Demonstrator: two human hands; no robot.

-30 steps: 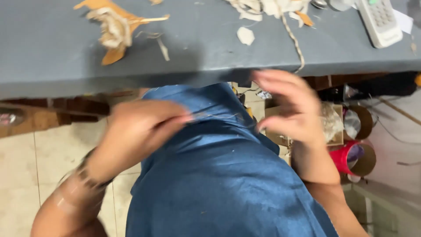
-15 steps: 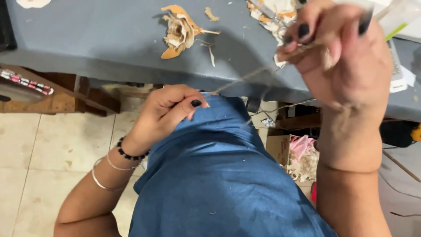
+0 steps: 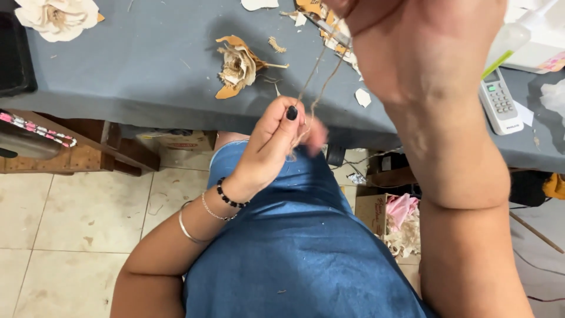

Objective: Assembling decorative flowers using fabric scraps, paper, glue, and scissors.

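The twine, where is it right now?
In the head view the twine runs mid-frame from the left hand above the lap up to the raised right hand, over the grey table's edge.

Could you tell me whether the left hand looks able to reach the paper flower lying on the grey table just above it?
Probably yes: the left hand is just below the paper flower with bare table between, though its fingers pinch twine.
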